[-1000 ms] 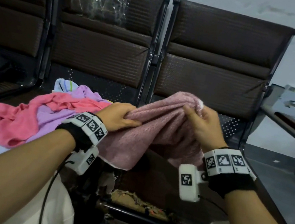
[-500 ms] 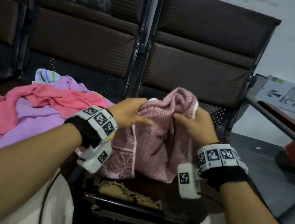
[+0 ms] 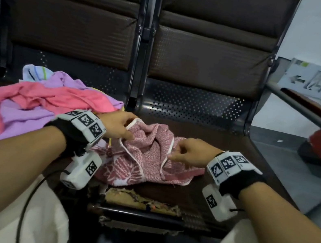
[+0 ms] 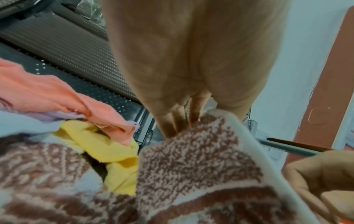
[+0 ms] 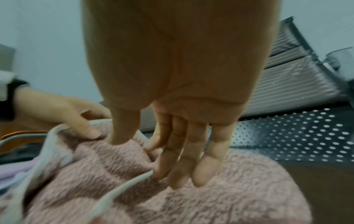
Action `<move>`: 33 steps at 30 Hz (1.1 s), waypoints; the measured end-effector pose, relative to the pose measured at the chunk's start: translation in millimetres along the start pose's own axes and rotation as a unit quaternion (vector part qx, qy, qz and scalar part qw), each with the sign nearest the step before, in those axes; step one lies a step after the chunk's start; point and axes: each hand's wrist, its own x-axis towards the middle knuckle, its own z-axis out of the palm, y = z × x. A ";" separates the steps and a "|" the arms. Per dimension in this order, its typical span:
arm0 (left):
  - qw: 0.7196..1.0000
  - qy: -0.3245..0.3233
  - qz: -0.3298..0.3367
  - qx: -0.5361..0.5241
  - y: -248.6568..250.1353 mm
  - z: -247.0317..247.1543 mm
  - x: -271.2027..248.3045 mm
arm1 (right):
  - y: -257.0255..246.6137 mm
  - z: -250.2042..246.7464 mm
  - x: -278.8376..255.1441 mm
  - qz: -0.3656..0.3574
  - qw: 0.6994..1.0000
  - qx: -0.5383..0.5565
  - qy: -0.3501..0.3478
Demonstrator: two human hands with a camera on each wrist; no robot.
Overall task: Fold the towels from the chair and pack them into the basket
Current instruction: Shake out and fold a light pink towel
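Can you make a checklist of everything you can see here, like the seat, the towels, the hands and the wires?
Surface: dark chair seat, front edge torn and frayed.
Job's things: patterned pink towel crumpled on the seat; basket not seen.
Clutter: towel pile on the next seat: coral, lilac, striped, yellow.
Grippers: left hand pinches the towel's white edge; right hand pinches another edge.
Cables: black cable hangs from the left wrist unit.
Surroundings: arrow sign on the wall, metal armrest on the right.
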 end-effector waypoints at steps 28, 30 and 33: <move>0.976 -0.134 0.079 0.155 28.7 5.5 -18.4 | -23.6 -22.0 -3.7 -0.031 0.977 0.118 0.173; 0.982 -0.025 0.057 0.178 31.7 0.5 -15.7 | -28.6 -26.6 -6.8 -0.053 0.955 0.207 0.204; 0.973 0.154 -0.005 0.169 34.8 -9.6 -10.6 | -39.4 -36.0 -10.3 -0.104 0.866 0.391 0.295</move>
